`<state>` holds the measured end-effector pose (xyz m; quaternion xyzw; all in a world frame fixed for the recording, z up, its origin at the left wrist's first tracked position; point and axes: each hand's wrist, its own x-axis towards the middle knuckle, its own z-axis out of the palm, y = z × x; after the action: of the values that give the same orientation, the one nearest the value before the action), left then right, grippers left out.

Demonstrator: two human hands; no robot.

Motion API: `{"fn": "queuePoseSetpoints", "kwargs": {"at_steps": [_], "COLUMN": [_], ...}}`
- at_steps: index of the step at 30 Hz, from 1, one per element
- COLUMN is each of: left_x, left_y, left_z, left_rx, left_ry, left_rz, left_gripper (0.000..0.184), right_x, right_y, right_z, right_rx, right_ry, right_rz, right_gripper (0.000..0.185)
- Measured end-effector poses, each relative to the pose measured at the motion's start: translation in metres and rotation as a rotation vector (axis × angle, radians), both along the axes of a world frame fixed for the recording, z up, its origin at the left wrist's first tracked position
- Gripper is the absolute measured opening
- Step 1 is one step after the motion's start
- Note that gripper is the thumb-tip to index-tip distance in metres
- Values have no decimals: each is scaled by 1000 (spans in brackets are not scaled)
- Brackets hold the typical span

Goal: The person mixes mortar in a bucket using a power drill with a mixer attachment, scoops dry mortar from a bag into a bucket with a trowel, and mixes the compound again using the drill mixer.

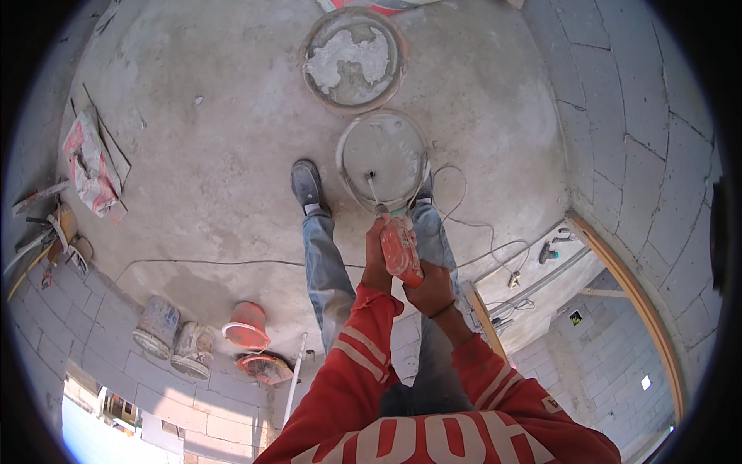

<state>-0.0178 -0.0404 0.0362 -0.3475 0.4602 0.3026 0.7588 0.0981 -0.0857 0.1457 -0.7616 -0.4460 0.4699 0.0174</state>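
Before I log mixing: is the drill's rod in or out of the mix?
In: the rod from the red drill disappears into the grey mix.

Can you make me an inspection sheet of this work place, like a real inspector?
Surface: grey floor, blotchy.
Job's things: red drill, its rod down in grey mix in a bucket; ahead, a tub with pale lumps.
Clutter: crumpled sack at left; dirty buckets by the wall.
Hands: left hand grips the drill's front, right hand its rear.
Cables: thin cable across the floor, looping beside the bucket.
Surroundings: grey block walls; wooden frame at right.
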Motion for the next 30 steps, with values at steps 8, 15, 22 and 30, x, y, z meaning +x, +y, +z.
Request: {"fn": "queuePoseSetpoints", "kwargs": {"at_steps": [8,15,22,30], "left_x": [-6,-7,-8,7], "left_y": [-12,-3,-17,-1], "left_z": [-14,-2,-17,-5], "left_rx": [-20,8,59,50], "left_ry": [-34,-5,-36,-7], "left_rz": [-28,-75,-88,-84], "left_gripper": [41,39,41,39], "right_x": [-9,-10,-8,2], "right_y": [-8,-15,-20,-16], "right_z": [1,-3,-4,-4], "right_rx": [-33,-53,-66,-8], "right_ry": [1,15,-2,-27], "right_rz": [-17,-37,-11,-33], "right_gripper": [21,22,21,24]}}
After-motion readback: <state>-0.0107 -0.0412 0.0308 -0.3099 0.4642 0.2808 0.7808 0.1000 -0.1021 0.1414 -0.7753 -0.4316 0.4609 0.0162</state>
